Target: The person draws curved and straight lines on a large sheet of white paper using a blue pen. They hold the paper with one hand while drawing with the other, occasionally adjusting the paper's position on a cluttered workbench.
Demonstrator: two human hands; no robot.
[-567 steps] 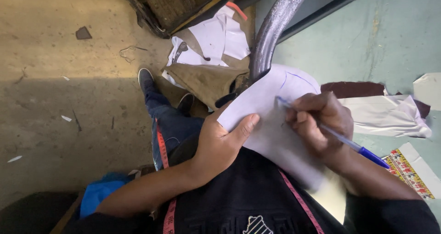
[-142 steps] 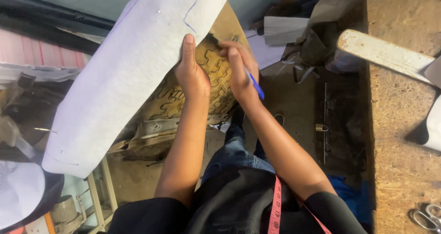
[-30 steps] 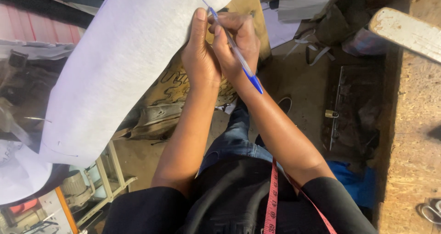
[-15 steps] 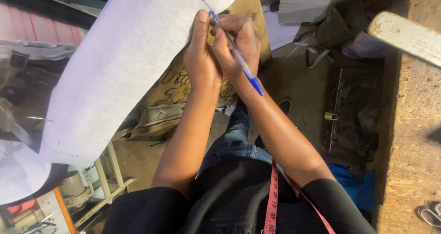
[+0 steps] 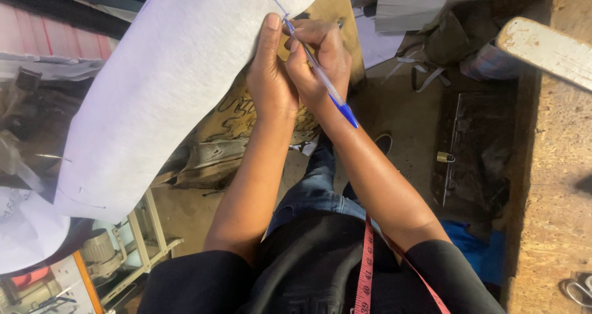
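Note:
A large pale grey sheet (image 5: 166,86) of paper or fabric slopes from the upper middle down to the lower left, with thin blue lines drawn near its top edge. My left hand (image 5: 269,73) presses flat against its right edge, thumb up on the sheet. My right hand (image 5: 320,55) grips a clear pen with a blue cap (image 5: 320,76), its tip touching the sheet beside my left thumb. A pink measuring tape (image 5: 365,271) hangs around my neck over my black top.
A patterned brown board (image 5: 246,116) lies under the sheet. A wooden tabletop (image 5: 555,166) fills the right side, with a white bar (image 5: 542,45) above it and scissors (image 5: 576,289) at its lower corner. A dark padlocked box (image 5: 468,147) and cloth scraps (image 5: 425,18) lie on the floor.
Over the last second both hands stay at the sheet's top right edge. The pen tip has shifted only slightly along the blue line.

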